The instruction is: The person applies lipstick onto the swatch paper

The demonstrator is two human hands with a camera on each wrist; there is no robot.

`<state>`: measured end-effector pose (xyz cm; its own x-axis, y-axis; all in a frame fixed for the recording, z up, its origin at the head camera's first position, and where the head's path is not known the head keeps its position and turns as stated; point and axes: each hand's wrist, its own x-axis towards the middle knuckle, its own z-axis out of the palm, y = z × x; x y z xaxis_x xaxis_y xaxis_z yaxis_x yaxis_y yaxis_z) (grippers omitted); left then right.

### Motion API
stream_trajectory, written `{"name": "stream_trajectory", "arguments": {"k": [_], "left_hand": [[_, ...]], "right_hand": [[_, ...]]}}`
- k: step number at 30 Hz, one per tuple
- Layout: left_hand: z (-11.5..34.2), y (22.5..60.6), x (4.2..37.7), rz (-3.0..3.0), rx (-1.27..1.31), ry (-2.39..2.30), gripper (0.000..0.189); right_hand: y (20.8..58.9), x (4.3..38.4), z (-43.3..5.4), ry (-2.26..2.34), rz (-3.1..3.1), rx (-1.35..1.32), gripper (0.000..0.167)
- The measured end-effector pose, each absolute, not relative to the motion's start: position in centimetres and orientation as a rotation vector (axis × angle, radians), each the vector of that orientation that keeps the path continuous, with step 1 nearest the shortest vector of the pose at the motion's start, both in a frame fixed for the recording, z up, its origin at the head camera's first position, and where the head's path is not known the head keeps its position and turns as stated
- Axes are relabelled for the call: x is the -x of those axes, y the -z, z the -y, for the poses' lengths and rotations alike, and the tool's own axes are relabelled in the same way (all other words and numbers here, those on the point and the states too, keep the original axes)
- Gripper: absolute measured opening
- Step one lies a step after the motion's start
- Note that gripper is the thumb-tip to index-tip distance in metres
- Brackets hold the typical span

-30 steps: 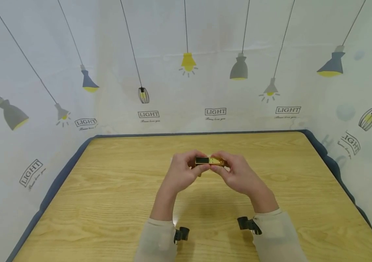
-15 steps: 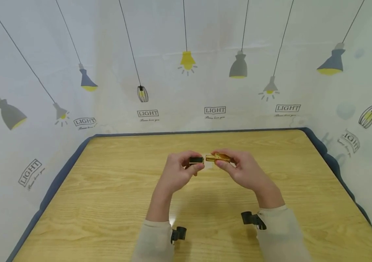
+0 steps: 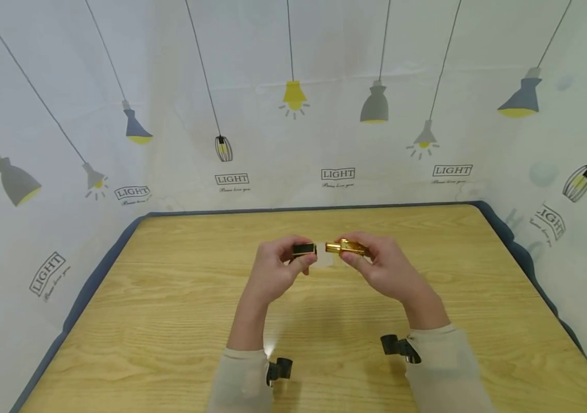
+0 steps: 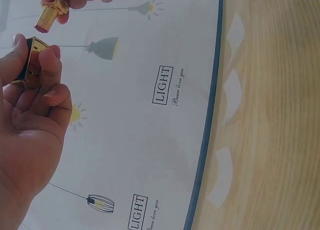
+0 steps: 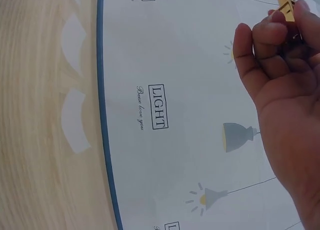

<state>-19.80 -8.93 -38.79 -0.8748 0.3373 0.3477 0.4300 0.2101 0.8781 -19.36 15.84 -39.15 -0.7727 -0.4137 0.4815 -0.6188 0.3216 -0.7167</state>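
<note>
Above the middle of the table, my left hand (image 3: 275, 274) pinches a black and gold lipstick cap (image 3: 303, 249) between thumb and fingers. Its open gold end faces right in the head view. Across a small gap, my right hand (image 3: 388, 269) holds the gold lipstick tube (image 3: 333, 248), its slim inner barrel pointing left toward the cap. In the left wrist view the lipstick (image 4: 48, 18) shows a reddish tip at its mouth, and the cap (image 4: 34, 63) sits in the curled fingers. The right wrist view catches only part of the lipstick (image 5: 286, 9) at the top edge.
The wooden table (image 3: 169, 298) has a dark blue edge (image 3: 293, 210). White cloth walls (image 3: 272, 51) printed with lamps stand behind it and at both sides. A black camera mount (image 3: 280, 370) is on the left wrist, and another mount (image 3: 400, 347) is on the right.
Cap and lipstick were together a second ago and are now apart. The left hand has moved left with the cap and turned it slightly; the right hand shifted a little right with the lipstick.
</note>
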Motion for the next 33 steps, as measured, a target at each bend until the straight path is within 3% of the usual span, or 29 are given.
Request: {"name": "stream_trajectory", "arguments": {"k": [16,24,33], "left_hand": [[9.7,38.4,19.8,2.297,0.583,1.931,0.031],[10.1,39.0,19.9,2.369,0.537,1.848,0.030],[10.7,40.4,20.9,2.462,0.435,1.707,0.034]], "right_hand": [[40.4,19.1,-15.2,-1.824,2.362,-0.734,0.029],[40.7,19.3,-15.1,-1.772,2.285,-0.757,0.025],[40.9,19.5,-15.3,-1.731,2.351,-0.600,0.028]]}}
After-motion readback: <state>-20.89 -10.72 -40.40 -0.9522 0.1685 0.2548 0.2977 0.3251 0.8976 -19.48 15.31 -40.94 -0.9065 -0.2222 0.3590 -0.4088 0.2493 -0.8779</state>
